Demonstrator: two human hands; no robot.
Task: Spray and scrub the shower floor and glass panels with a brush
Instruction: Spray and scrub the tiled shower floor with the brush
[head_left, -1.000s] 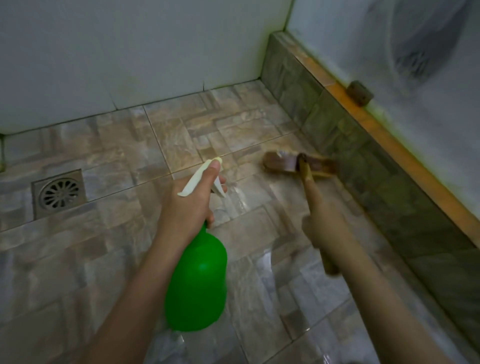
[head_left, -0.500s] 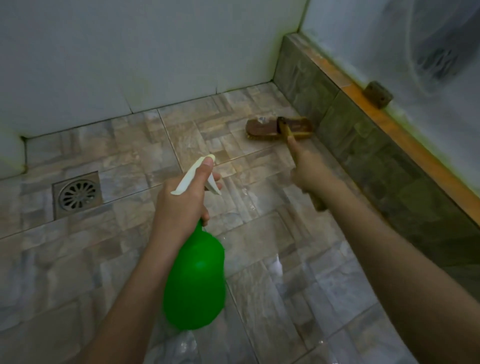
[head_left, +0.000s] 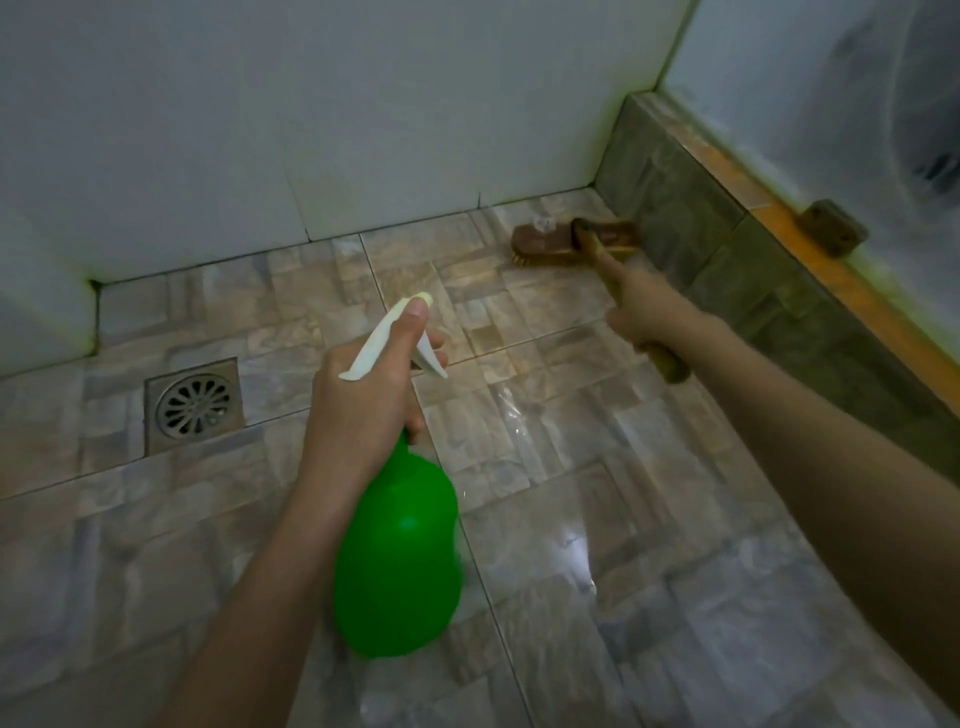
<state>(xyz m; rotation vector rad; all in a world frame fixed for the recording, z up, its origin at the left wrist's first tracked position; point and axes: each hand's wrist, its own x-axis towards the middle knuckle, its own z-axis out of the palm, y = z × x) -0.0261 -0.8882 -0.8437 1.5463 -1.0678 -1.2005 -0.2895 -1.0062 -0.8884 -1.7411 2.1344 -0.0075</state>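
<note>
A green spray bottle (head_left: 397, 561) with a white trigger head hangs over the middle of the floor, gripped at the neck by my left hand (head_left: 363, 410), thumb on top of the nozzle. My right hand (head_left: 641, 314) holds the wooden handle of a scrub brush (head_left: 550, 241), whose bristle head rests on the wet stone-pattern shower floor (head_left: 545, 441) in the far right corner. The frosted glass panel (head_left: 831, 104) rises on the right above a tiled kerb.
A square metal floor drain (head_left: 193, 404) sits at the left. White tiled walls (head_left: 311, 114) close the back. The dark tiled kerb (head_left: 727, 249) with an orange strip runs along the right, carrying a small brown block (head_left: 831, 228).
The brush has slid away from me across the floor into the far right corner, my right arm stretching out. The left hand with the bottle has stayed about where it was.
</note>
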